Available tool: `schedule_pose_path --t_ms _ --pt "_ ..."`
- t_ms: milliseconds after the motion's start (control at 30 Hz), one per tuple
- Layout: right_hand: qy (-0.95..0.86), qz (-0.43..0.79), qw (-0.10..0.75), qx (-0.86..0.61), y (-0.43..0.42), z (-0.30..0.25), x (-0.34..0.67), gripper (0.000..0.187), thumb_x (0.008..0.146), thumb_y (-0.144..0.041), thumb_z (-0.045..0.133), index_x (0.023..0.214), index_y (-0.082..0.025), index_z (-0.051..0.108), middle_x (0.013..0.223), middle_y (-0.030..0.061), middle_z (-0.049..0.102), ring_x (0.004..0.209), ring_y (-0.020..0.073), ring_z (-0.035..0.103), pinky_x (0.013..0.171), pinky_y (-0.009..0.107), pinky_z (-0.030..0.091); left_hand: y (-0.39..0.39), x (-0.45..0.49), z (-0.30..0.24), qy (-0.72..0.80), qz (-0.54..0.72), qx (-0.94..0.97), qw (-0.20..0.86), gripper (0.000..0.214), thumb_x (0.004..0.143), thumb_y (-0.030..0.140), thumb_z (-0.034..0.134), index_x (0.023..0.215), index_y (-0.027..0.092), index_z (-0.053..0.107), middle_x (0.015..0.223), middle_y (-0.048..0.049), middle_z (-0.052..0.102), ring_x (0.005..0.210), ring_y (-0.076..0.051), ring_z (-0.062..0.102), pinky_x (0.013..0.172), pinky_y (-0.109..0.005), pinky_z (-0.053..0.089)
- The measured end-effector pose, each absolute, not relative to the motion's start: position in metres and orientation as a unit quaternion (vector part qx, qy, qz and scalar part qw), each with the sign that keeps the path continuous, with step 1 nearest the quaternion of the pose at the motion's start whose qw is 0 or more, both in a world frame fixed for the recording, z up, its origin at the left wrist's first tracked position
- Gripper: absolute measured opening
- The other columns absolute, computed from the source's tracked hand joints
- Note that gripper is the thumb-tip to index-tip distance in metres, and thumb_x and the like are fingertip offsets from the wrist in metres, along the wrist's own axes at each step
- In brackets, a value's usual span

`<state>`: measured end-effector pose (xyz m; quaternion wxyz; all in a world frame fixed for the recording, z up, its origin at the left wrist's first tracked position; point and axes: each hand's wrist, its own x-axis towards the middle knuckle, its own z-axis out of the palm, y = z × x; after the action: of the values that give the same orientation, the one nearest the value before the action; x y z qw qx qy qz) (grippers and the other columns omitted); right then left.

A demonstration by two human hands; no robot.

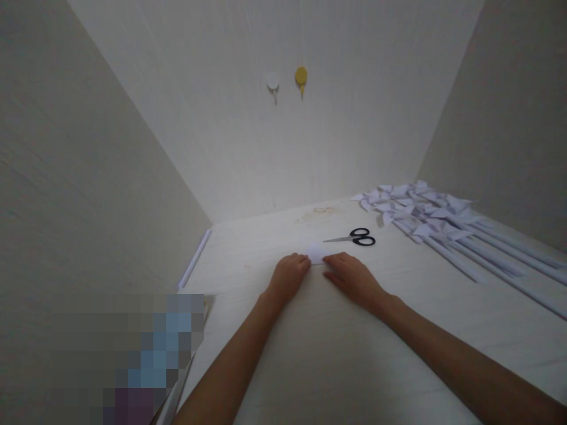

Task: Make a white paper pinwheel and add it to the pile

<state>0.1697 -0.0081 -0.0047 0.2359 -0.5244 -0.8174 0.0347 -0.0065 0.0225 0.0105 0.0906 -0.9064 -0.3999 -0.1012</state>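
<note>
A small piece of white paper [316, 255] lies on the white tabletop between my two hands. My left hand [291, 274] is closed at its left edge, with the fingertips bent onto the paper. From the other side my right hand [349, 276] touches the paper's right edge with its fingertips. The right thumb is held apart below the stretched fingers. Just beyond the paper rests a pair of scissors [353, 238] with black handles, its blades closed and pointing left.
Several folded paper pinwheels [416, 206] on rolled paper sticks [482, 254] lie piled at the right. One white paper roll [195, 258] lies along the table's left edge. Walls rise at the back and both sides. A white hook [273, 82] and a yellow hook [301, 77] are on the back wall.
</note>
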Motion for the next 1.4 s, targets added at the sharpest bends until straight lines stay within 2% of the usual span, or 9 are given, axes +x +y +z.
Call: schedule_pose_path --t_ms 167,300,533,667,800,967,1133,1267,1400 --pt "-0.82 0.02 0.251 -0.513 -0.008 -0.003 0.17 0.029 0.078 -0.025 0.049 0.105 -0.016 0.055 0.112 0.0084 0.055 0.098 0.0212 0.049 0.081 0.034 0.04 0.018 -0.006 0.013 -0.363 -0.083 -0.919 0.129 0.019 0.081 0.016 0.039 0.09 0.015 0.056 0.082 -0.0057 0.062 0.078 -0.017 0.055 0.071 -0.029 0.043" --pt "-0.826 0.003 0.262 -0.499 -0.007 0.002 0.172 0.02 0.081 -0.022 0.045 0.089 -0.019 0.063 0.095 0.0048 0.063 0.087 0.019 0.053 0.076 0.032 0.039 0.016 -0.007 0.009 -0.329 -0.148 -0.926 0.112 0.021 0.082 0.018 0.037 0.09 0.016 0.057 0.081 -0.0058 0.062 0.077 -0.016 0.056 0.071 -0.03 0.043" --pt "-0.783 -0.013 0.349 -0.515 -0.002 0.0 0.183 0.022 0.082 -0.021 0.04 0.075 -0.017 0.061 0.077 0.0054 0.062 0.076 0.0181 0.053 0.07 0.029 0.038 0.024 -0.011 0.002 -0.402 -0.342 -0.849 0.025 0.025 0.082 0.023 0.037 0.083 0.017 0.061 0.08 -0.0059 0.065 0.076 -0.014 0.058 0.07 -0.028 0.046" --pt "-0.732 0.042 0.443 -0.515 0.001 -0.001 0.185 0.023 0.081 -0.03 0.043 0.068 -0.017 0.058 0.068 0.0042 0.059 0.066 0.0159 0.053 0.062 0.026 0.04 0.029 -0.013 0.005 -0.446 -0.432 -0.782 -0.048 0.022 0.079 0.026 0.043 0.076 0.016 0.062 0.076 -0.0045 0.066 0.071 -0.013 0.059 0.069 -0.027 0.046" --pt "-0.68 0.111 0.493 -0.531 0.003 0.0 0.185 0.023 0.076 -0.034 0.05 0.064 -0.016 0.059 0.058 0.0015 0.057 0.052 0.0124 0.048 0.05 0.023 0.036 0.031 -0.015 0.01 -0.476 -0.479 -0.722 -0.147 0.018 0.075 0.026 0.048 0.071 0.016 0.063 0.071 -0.0031 0.066 0.067 -0.013 0.059 0.066 -0.026 0.047" --pt "-0.559 0.274 0.577 -0.529 0.01 -0.002 0.188 0.023 0.067 -0.036 0.059 0.063 -0.014 0.06 0.04 -0.0046 0.045 0.038 0.0088 0.04 0.04 0.021 0.029 0.035 -0.017 0.011 -0.491 -0.519 -0.654 -0.249 0.016 0.071 0.027 0.051 0.071 0.014 0.062 0.064 -0.0031 0.065 0.062 -0.013 0.059 0.062 -0.026 0.046" --pt "-0.457 0.378 0.653 -0.47 0.016 -0.003 0.189 0.022 0.064 -0.034 0.061 0.056 -0.014 0.057 0.039 -0.0045 0.048 0.037 0.0062 0.041 0.04 0.019 0.032 0.037 -0.017 0.012 -0.481 -0.534 -0.615 -0.324 0.016 0.069 0.027 0.054 0.066 0.013 0.06 0.059 -0.003 0.063 0.056 -0.012 0.057 0.057 -0.025 0.045" --pt "-0.381 0.42 0.693 -0.445 0.016 -0.002 0.189 0.02 0.06 -0.034 0.065 0.062 -0.015 0.059 0.042 -0.0039 0.053 0.038 0.0073 0.046 0.04 0.019 0.036 0.037 -0.017 0.012 -0.472 -0.562 -0.549 -0.401 0.016 0.067 0.028 0.057 0.068 0.012 0.06 0.064 -0.0038 0.064 0.055 -0.01 0.056 0.056 -0.023 0.044" --pt "-0.428 0.412 0.7 -0.397 0.013 -0.002 0.188 0.013 0.063 -0.029 0.064 0.068 -0.017 0.063 0.071 0.0026 0.066 0.066 0.0126 0.06 0.059 0.023 0.046 0.033 -0.015 0.017 -0.409 -0.517 -0.43 -0.617 0.029 0.071 0.039 0.052 0.073 0.011 0.06 0.073 -0.0084 0.066 0.062 -0.012 0.059 0.063 -0.024 0.045"
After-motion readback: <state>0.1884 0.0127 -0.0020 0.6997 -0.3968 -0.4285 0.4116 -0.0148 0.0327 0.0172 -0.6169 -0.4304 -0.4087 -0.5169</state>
